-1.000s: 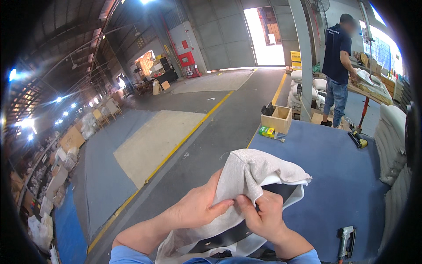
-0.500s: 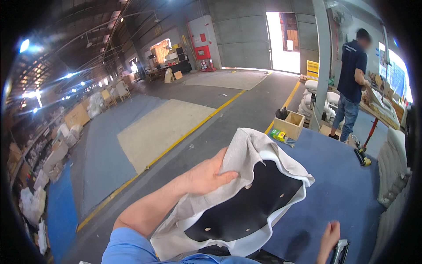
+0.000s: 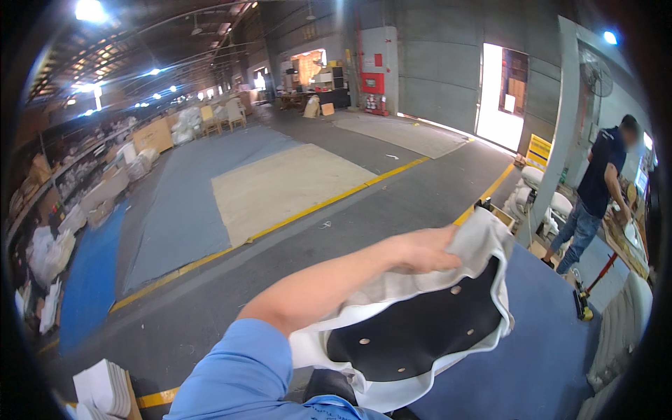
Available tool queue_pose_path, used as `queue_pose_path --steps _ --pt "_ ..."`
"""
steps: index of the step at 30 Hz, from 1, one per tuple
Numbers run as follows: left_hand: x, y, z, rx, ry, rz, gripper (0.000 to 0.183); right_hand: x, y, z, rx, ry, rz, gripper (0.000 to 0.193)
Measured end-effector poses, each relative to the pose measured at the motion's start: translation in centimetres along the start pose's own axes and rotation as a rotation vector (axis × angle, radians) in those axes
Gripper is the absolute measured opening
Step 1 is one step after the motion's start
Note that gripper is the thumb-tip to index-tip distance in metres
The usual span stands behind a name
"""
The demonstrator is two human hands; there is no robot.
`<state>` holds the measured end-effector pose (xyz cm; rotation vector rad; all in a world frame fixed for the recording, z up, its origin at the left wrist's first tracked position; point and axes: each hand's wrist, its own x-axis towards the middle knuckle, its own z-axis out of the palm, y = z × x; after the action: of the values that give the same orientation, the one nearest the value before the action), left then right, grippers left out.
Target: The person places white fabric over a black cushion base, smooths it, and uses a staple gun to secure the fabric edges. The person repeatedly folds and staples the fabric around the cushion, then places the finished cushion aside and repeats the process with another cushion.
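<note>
A seat cushion lies underside up in front of me. Its black base board (image 3: 420, 329) has several small round holes. White padding (image 3: 392, 394) wraps the rim, and light grey fabric (image 3: 483, 238) folds over it, standing up loosely at the far right corner. My left hand (image 3: 427, 250) reaches across from the left, its fingers closed on the fabric at the far edge. The thumb lies on the inner side of the fold. My right hand does not show.
The cushion rests on a blue-topped table (image 3: 476, 378). A wooden box (image 3: 501, 218) stands partly hidden behind it. At right are a black and yellow tool (image 3: 582, 304), stacked pale pads (image 3: 623, 336) and a person (image 3: 596, 178) at another bench. White pieces (image 3: 105, 388) are stacked lower left.
The view has swung left. My left hand has moved along the fabric edge toward the far right corner. My right hand and the metal tool beside it have left the picture.
</note>
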<state>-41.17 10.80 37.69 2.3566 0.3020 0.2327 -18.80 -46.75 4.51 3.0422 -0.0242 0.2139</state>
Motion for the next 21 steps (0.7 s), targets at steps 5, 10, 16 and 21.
queue_pose_path --steps 5,10,16,21 --pt "2.3 3.5 2.2 0.211 -0.058 -0.029 0.07 1.5 -1.2 -0.4 0.248 -0.033 -0.112 0.039" --pt "3.9 6.0 4.3 0.329 -0.097 -0.055 0.067 -0.4 -4.3 -0.6 0.52 -0.134 0.136 0.047" --pt "5.6 4.9 3.4 0.273 -0.089 0.061 0.07 2.1 -0.6 -5.7 1.342 -0.444 0.019 0.064" --pt "6.2 5.1 3.4 0.309 -0.071 -0.019 0.072 -2.7 -10.7 -19.6 1.777 -0.478 -0.287 0.065"
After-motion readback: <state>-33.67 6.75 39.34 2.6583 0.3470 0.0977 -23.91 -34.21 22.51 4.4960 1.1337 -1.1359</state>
